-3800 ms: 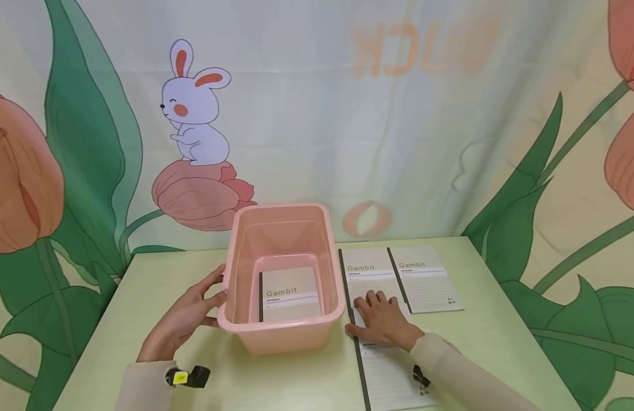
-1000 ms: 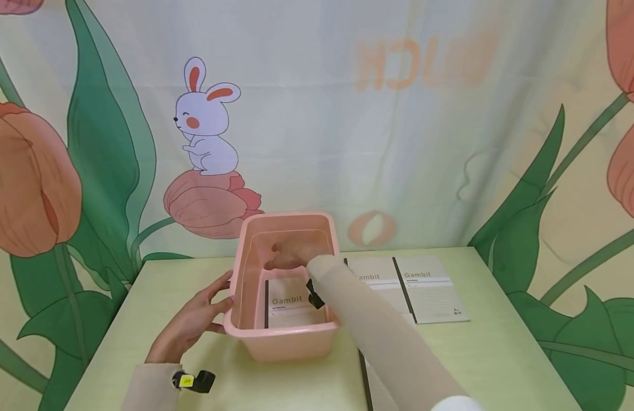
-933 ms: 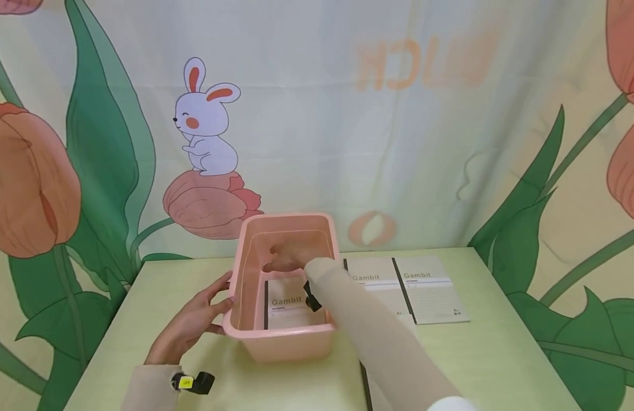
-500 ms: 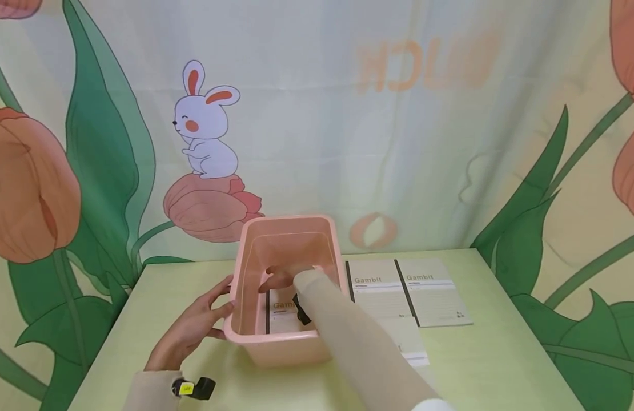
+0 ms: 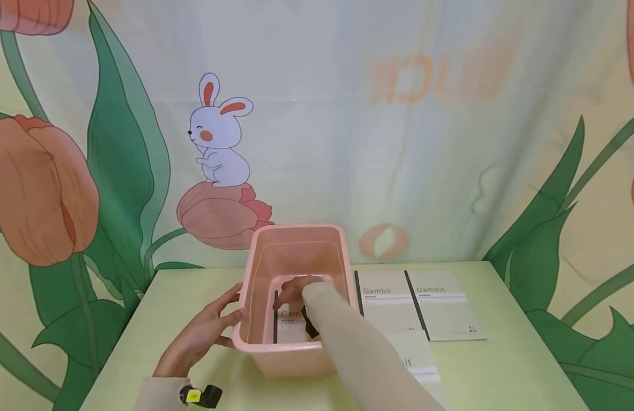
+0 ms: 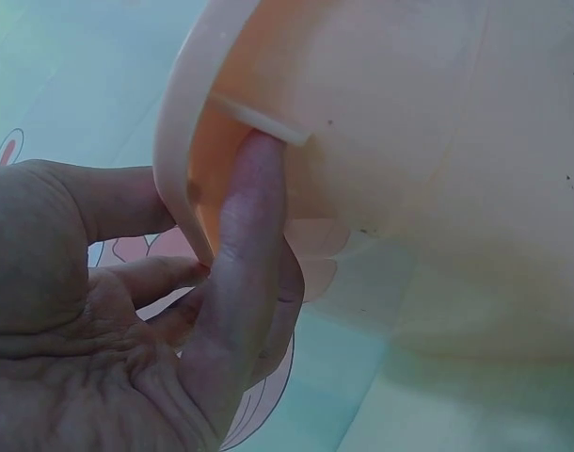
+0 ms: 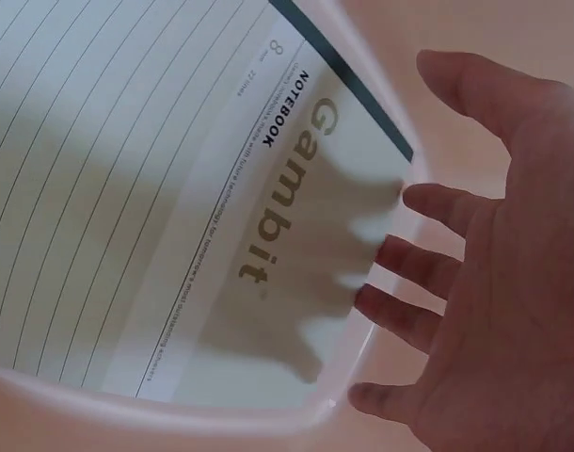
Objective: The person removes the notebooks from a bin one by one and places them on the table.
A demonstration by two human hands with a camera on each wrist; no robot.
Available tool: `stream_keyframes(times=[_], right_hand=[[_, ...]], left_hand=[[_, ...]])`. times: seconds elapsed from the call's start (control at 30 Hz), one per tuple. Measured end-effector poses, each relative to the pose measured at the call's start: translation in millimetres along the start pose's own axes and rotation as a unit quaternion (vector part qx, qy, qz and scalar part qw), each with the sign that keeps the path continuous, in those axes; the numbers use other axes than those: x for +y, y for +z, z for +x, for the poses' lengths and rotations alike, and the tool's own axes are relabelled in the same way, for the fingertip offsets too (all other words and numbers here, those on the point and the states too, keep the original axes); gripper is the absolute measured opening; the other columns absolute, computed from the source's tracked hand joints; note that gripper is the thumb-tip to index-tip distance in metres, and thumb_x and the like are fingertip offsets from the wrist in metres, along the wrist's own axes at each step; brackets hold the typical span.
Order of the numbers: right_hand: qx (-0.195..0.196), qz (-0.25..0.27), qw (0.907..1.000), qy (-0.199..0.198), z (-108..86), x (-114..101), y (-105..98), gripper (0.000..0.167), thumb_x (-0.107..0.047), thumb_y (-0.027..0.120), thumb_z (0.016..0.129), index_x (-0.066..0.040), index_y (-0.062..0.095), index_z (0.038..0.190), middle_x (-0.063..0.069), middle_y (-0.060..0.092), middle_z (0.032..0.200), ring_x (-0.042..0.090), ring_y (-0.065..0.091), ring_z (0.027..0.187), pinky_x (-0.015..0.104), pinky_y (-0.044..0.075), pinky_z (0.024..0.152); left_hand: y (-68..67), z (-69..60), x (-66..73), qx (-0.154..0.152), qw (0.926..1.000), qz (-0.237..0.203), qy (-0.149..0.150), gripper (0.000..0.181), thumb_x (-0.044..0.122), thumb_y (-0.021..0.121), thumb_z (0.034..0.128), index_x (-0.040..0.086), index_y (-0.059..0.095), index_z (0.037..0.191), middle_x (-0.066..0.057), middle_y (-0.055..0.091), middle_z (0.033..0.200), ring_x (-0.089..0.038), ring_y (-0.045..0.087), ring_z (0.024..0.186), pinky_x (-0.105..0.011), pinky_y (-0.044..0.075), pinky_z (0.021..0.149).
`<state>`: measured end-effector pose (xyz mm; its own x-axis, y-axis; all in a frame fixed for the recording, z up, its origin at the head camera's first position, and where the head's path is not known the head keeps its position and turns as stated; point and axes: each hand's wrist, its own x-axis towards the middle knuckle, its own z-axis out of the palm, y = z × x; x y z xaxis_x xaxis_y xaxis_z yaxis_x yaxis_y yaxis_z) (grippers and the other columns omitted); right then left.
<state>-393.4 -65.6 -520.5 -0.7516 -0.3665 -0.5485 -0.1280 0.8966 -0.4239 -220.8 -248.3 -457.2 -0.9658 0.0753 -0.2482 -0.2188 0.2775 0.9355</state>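
A pink plastic tub (image 5: 291, 363) stands on the table. My left hand (image 5: 204, 330) holds its left rim; in the left wrist view the fingers of that hand (image 6: 249, 235) curl around and under the lip. Inside the tub, a Gambit notebook (image 7: 146, 198) with a dark spine strip lies flat on the bottom. My right hand (image 5: 292, 290) is down in the tub, by the notebook's far edge. The right wrist view shows that hand (image 7: 513, 273) with its fingers apart and nothing in it. Whether the fingertips touch the notebook or tub is unclear.
To the right of the tub, two Gambit notebooks (image 5: 389, 308) (image 5: 448, 311) lie side by side on the pale green table (image 5: 507, 365). Nearer me is another notebook (image 5: 425, 371), partly covered by my right sleeve (image 5: 363, 354). A printed curtain (image 5: 317, 142) hangs behind.
My right hand has gone from a notebook on the table into the tub, and over the last second has sunk lower and nearer the notebook inside. My left hand keeps hold of the rim.
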Motion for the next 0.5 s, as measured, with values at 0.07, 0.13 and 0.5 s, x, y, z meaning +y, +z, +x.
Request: stream_keyframes(times=[0.07,0.13,0.5], right_hand=[[0.028,0.006,0.9995,0.012,1.1,-2,-1,0.078,-0.057,0.078,0.069,-0.034,0.053,0.139,-0.009,0.046,0.149,0.016,0.043,0.132,0.048,0.038,0.111],[0.048,0.008,0.9986,0.023,1.6,-4,-1,0.071,-0.058,0.079,0.066,-0.034,0.060,0.130,-0.009,0.049,0.142,0.016,0.045,0.128,0.047,0.040,0.110],[0.107,-0.058,0.9900,-0.072,18.4,-1,5,0.089,-0.056,0.083,0.063,-0.028,0.048,0.140,-0.005,0.045,0.139,0.017,0.043,0.123,0.044,0.037,0.111]], left_hand=[[-0.7,-1.0,0.4,-0.001,1.0000,-0.001,0.000,0.071,0.030,0.058,0.0989,0.027,0.020,0.158,-0.014,0.028,0.156,-0.039,0.049,0.126,-0.043,0.061,0.071],[-1.0,-2.0,0.3,-0.003,1.0000,-0.002,-0.003,0.071,0.030,0.058,0.0988,0.028,0.019,0.158,-0.014,0.027,0.156,-0.040,0.048,0.128,-0.043,0.061,0.071],[-2.0,-4.5,-1.7,-0.003,1.0000,-0.005,-0.002,0.069,0.029,0.058,0.0991,0.031,0.021,0.157,-0.013,0.028,0.157,-0.038,0.049,0.127,-0.042,0.060,0.071]])
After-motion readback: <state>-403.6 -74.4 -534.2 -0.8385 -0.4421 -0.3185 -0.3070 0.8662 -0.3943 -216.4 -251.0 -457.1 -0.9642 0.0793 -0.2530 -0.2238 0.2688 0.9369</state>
